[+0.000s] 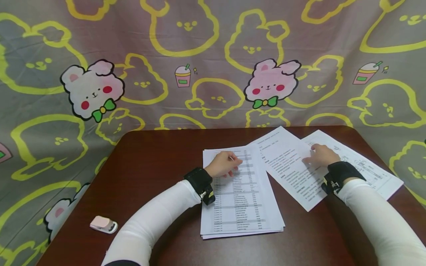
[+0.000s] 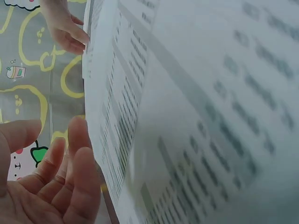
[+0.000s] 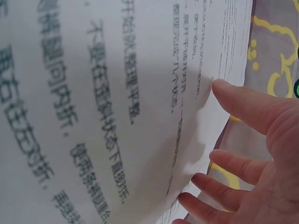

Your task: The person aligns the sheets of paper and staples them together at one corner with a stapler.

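Note:
My left hand (image 1: pixel 223 163) is over the upper part of a stack of printed table sheets (image 1: pixel 246 210), its fingers loosely bent. In the left wrist view, that hand (image 2: pixel 56 182) holds nothing between thumb and fingers. To the right, my right hand (image 1: pixel 321 156) is at the right side of a slanted sheet of printed text (image 1: pixel 283 159). The right wrist view shows its thumb (image 3: pixel 229 93) at the text sheet (image 3: pixel 93 116) and the fingers spread; no pinch shows. A page with line drawings (image 1: pixel 372 175) lies partly beneath the text sheet and right forearm.
A small pale pink and white device (image 1: pixel 104 224), perhaps a stapler, lies at the left on the dark brown table (image 1: pixel 149 155). Behind the table's far edge hangs a patterned cloth (image 1: pixel 206 66) with cartoon animals. The text sheet overlaps the stack's upper right corner.

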A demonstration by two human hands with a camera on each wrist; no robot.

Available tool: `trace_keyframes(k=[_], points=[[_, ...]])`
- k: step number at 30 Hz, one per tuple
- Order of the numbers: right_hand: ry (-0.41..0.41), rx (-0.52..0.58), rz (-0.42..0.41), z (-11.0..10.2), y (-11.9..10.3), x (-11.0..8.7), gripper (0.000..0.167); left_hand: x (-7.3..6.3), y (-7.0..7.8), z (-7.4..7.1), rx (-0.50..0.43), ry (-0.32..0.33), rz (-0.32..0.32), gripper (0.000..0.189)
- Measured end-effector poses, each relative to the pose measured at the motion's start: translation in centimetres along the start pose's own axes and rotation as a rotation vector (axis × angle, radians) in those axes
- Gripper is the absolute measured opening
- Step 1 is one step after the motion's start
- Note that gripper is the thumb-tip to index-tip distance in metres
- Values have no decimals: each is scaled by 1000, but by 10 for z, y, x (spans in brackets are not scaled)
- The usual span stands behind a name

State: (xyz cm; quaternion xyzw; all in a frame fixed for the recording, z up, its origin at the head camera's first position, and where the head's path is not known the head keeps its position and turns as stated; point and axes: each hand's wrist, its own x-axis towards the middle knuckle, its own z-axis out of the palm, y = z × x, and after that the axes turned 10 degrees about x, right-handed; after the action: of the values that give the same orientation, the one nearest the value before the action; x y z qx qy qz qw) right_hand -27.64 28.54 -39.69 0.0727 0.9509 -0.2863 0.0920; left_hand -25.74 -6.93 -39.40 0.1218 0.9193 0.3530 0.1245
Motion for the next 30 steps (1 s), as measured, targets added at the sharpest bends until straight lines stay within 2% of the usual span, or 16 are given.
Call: trace_keyframes(k=[4,11,15,20,22,27,30], points=[[23,-9,24,-1,-1,-2,80,-2,5,3,-22,-14,2,24],[57,-8,19,-1,1,-3,77,-1,11,10,-69,-44,33,27],[82,-10,13,0,1,-3,76,0,14,15,-97,-45,31,26],[109,-13,-1,1,2,-2,76,0,20,22,-179,-73,30,27],[121,-9,-10,0,4,-2,71,-1,24,24,-210,-91,33,28],[160,36,-59,-6,9,-3,44,-2,30,28,-252,-117,38,28],[167,74,-77,-11,9,-7,37,-1,32,32,-286,-127,39,27]])
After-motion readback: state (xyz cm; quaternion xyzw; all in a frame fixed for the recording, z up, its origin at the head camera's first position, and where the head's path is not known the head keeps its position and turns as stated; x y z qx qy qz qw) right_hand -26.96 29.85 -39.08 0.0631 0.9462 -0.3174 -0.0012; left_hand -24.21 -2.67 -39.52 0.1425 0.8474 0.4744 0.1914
